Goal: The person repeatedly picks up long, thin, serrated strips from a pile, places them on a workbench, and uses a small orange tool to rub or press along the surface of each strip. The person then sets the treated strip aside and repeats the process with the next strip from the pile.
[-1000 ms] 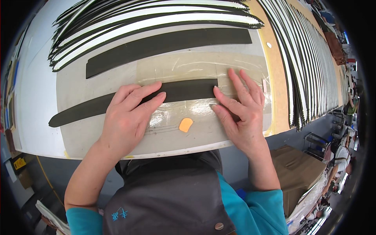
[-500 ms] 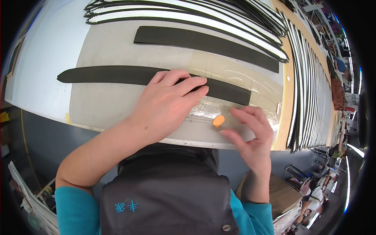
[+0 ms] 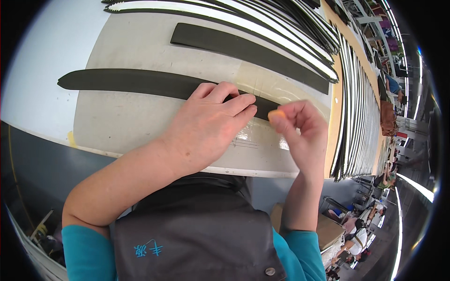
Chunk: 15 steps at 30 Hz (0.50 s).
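A long dark strip of leather-like material (image 3: 131, 82), pointed at its left end, lies across the pale work mat (image 3: 122, 119). My left hand (image 3: 201, 122) rests on its right half, fingers spread a little and pressing down; the thumb is hidden. Between the thumb and fingers of my right hand (image 3: 304, 131) is a small orange piece of tailor's chalk (image 3: 277, 114). It touches or hovers just over the strip near its right end; I cannot tell which. Farther back lies a second dark strip (image 3: 248, 55), apart from the first.
Piled dark strips with white faces (image 3: 225, 18) lie at the far side. A dense row of similar strips (image 3: 358, 112) stands on the wooden board to the right. The table's near edge (image 3: 234, 171) runs in front of me. Other people are in the background at right.
My right hand has picked up the orange chalk from the mat and moved up to the strip's right end. My left hand stays on the strip. The view has shifted slightly.
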Available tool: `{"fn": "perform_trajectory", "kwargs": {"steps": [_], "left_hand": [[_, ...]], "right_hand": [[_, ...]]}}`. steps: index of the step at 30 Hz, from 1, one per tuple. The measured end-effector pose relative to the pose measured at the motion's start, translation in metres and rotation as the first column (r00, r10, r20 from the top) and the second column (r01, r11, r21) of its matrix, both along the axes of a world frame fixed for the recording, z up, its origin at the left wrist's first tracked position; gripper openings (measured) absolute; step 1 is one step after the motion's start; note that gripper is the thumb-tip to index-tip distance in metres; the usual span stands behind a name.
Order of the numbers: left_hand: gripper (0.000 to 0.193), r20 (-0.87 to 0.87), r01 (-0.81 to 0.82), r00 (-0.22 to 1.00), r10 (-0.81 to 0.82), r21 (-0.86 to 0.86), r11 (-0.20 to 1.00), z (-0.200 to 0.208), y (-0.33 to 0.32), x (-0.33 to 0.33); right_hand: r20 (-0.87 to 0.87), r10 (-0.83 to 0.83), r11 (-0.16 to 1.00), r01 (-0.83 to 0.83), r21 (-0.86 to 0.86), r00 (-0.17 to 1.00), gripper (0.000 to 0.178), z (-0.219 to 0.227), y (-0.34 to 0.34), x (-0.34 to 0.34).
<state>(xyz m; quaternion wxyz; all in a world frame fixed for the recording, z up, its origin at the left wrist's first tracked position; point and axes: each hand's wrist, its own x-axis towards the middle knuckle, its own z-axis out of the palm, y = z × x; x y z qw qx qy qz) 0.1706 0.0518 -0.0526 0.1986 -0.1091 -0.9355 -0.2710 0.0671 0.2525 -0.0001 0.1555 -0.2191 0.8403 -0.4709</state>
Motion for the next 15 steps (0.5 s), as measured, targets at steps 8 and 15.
{"fn": "perform_trajectory", "kwargs": {"steps": [8,15], "left_hand": [[0.035,0.018,-0.004,1.0,0.004,0.012,1.0,0.001,-0.001,0.0],[0.033,0.038,-0.007,0.999,0.007,0.007,1.0,0.003,-0.001,0.0]], "right_hand": [[0.042,-0.14,0.99,0.14,0.005,0.989,0.009,-0.014,-0.042,-0.017],[0.058,-0.145,0.989,0.146,-0.006,0.988,0.009,-0.016,-0.043,-0.016]]}}
